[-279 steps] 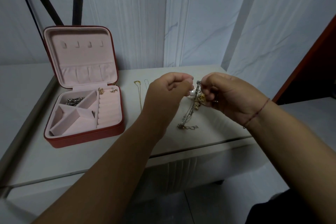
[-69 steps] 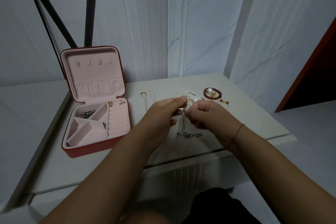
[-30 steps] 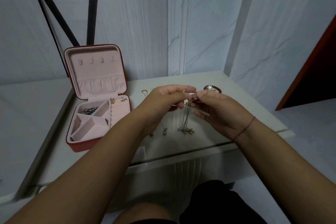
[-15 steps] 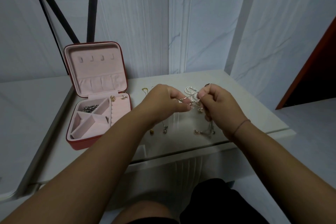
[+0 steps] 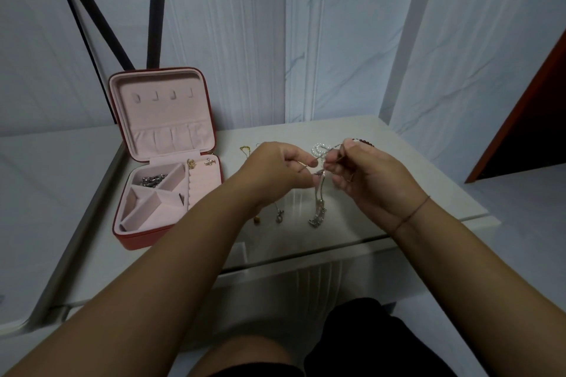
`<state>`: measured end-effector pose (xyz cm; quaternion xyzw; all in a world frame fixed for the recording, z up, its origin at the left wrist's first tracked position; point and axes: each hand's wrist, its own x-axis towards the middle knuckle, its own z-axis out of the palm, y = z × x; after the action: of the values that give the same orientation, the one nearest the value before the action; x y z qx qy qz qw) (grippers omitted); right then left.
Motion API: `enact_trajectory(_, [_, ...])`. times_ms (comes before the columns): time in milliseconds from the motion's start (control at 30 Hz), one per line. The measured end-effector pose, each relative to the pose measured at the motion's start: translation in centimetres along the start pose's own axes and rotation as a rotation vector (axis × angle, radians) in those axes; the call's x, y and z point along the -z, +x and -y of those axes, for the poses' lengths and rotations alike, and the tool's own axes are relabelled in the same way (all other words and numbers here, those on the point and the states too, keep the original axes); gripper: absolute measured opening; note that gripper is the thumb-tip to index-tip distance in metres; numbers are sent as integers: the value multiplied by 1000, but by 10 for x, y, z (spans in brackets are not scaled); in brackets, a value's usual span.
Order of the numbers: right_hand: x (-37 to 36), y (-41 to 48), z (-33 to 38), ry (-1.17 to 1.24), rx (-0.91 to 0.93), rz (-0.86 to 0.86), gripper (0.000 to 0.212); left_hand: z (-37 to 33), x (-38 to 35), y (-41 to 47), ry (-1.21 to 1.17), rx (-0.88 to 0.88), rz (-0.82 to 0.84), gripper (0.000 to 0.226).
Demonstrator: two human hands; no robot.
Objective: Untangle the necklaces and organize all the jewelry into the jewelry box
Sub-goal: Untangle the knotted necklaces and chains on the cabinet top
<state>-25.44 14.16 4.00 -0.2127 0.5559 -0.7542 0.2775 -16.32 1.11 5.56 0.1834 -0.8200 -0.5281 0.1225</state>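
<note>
My left hand [image 5: 275, 171] and my right hand [image 5: 367, 180] are raised close together over the white table [image 5: 398, 144], each pinching fine chain of the tangled necklaces [image 5: 318, 193]. The silver strands hang down between my hands, and their pendants [image 5: 317, 219] touch the tabletop. The red jewelry box [image 5: 159, 187] stands open at the left, pink inside, with silver pieces [image 5: 151, 179] in its rear compartment and small earrings [image 5: 199, 162] near the hinge. A pearl bracelet [image 5: 320, 148] lies behind my fingers. A dark red bead bracelet [image 5: 363, 141] is mostly hidden by my right hand.
A thin gold chain [image 5: 245, 148] lies on the table behind my left hand, and two small pendants [image 5: 269, 219] show below my left wrist. The table's front edge runs just under my forearms. A wall stands close behind, and black straps hang at the upper left.
My hands have drawn close again around the knot. The hanging strands swung from under my right hand back to between both hands, pendants resting on the table.
</note>
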Motion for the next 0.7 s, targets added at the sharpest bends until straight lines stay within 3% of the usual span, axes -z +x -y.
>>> enact_trajectory(267, [8, 4, -3, -459, 176, -44, 22, -1, 3, -1, -68, 7, -28, 9])
enact_trajectory(467, [2, 4, 8, -542, 169, -22, 27, -4, -8, 0, -666, 112, 46, 10])
enact_trajectory(533, [1, 3, 14, -467, 141, 11, 27, -2, -9, 0, -569, 90, 48, 0])
enact_trajectory(700, [-3, 3, 22, -373, 160, 51, 25, 3, -10, -1, -299, 28, 36, 16])
